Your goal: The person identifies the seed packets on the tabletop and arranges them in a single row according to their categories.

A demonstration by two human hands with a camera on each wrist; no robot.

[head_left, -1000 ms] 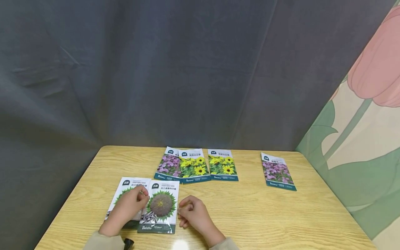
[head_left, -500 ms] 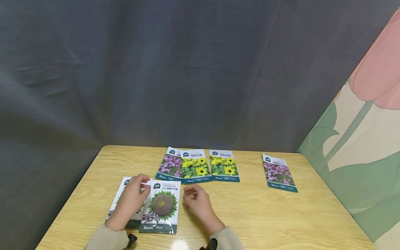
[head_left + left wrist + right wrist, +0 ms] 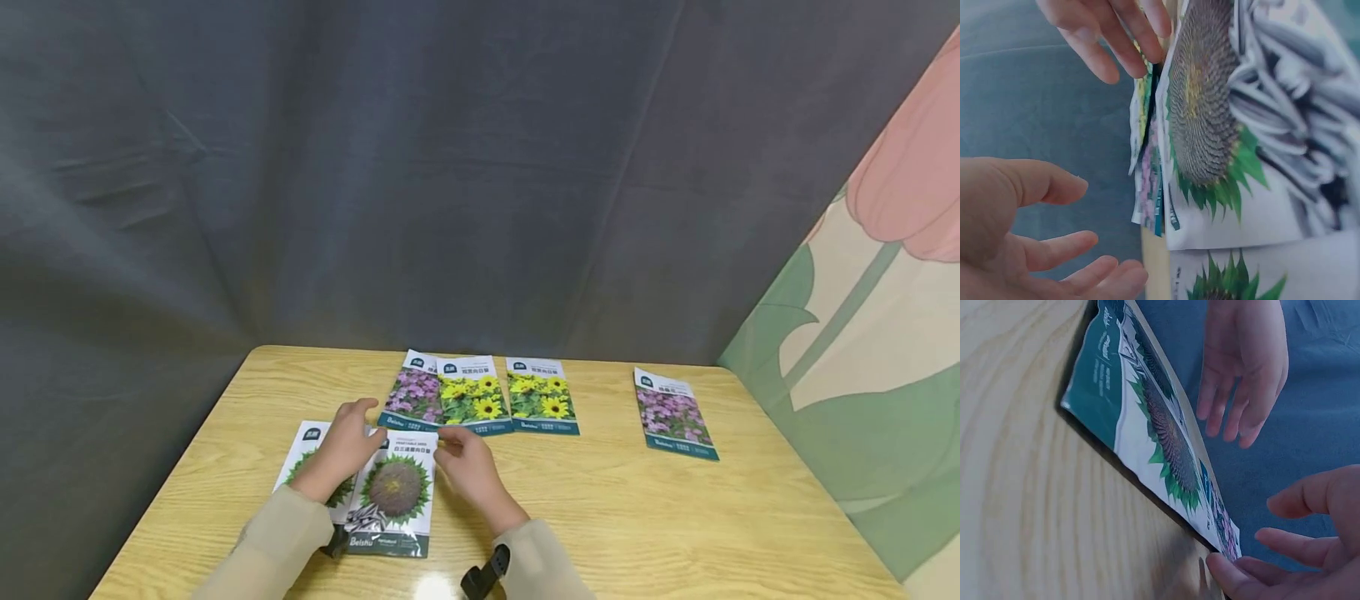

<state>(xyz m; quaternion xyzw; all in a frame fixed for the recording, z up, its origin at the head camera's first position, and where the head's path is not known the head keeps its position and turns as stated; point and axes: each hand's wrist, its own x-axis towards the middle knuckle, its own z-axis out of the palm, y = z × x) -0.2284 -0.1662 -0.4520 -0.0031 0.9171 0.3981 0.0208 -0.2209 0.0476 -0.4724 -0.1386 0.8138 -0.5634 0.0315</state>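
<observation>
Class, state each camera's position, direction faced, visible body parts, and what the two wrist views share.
Head: on the head, facing forward and down at the table; left hand, right hand and sleeves show.
Left wrist: on that wrist, facing the near-right packet; both hands show.
Right wrist: on that wrist, facing that packet slantwise; both hands show.
Wrist views share both hands, that packet, dark cloth.

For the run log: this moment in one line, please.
left hand: holds nothing, partly hides left seed-head packet; right hand: at upper right corner of right seed-head packet, contact unclear; lone purple-flower packet: far right
</observation>
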